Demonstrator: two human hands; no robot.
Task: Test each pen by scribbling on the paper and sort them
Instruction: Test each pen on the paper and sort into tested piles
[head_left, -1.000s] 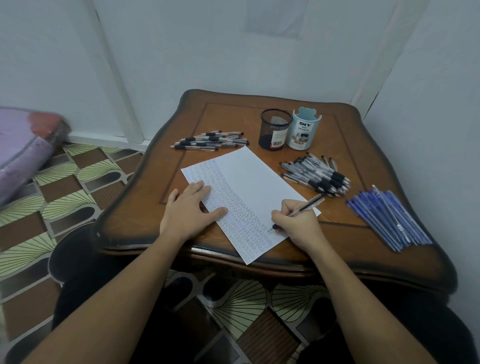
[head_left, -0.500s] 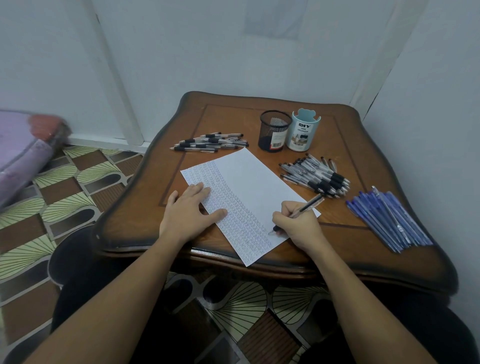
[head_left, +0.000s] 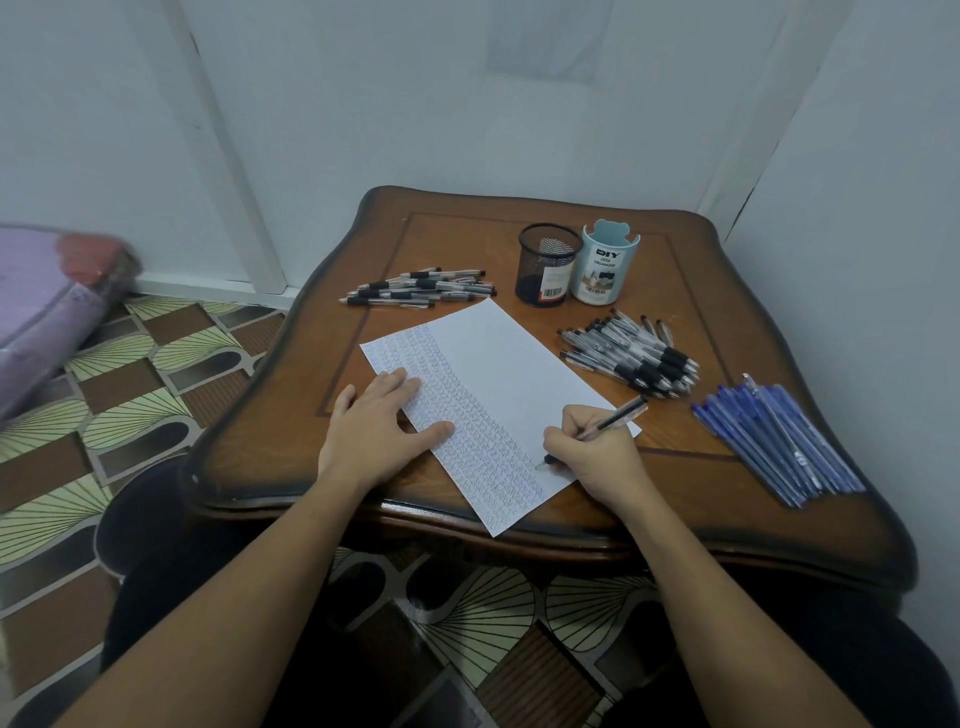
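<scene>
A white sheet of paper (head_left: 498, 364) lies slanted on the wooden table (head_left: 675, 493), its left half covered with rows of blue scribbles. My left hand (head_left: 374, 426) rests flat on the paper's left edge. My right hand (head_left: 592, 457) grips a clear pen with a black grip (head_left: 618, 413), its tip on the paper near the front edge. A pile of clear black-grip pens (head_left: 634, 353) lies right of the sheet. A smaller pile of the same pens (head_left: 421, 288) lies at the back left. Several blue pens (head_left: 779, 441) lie at the right edge.
A black mesh pen cup (head_left: 548, 265) and a light blue desk organiser (head_left: 605, 265) stand side by side behind the paper. Walls close in behind and to the right of the table. A purple bundle (head_left: 47, 306) lies on the patterned floor at the left.
My right hand has shifted the pen tip slightly along the paper's front part while scribbling. My left hand stays flat on the sheet.
</scene>
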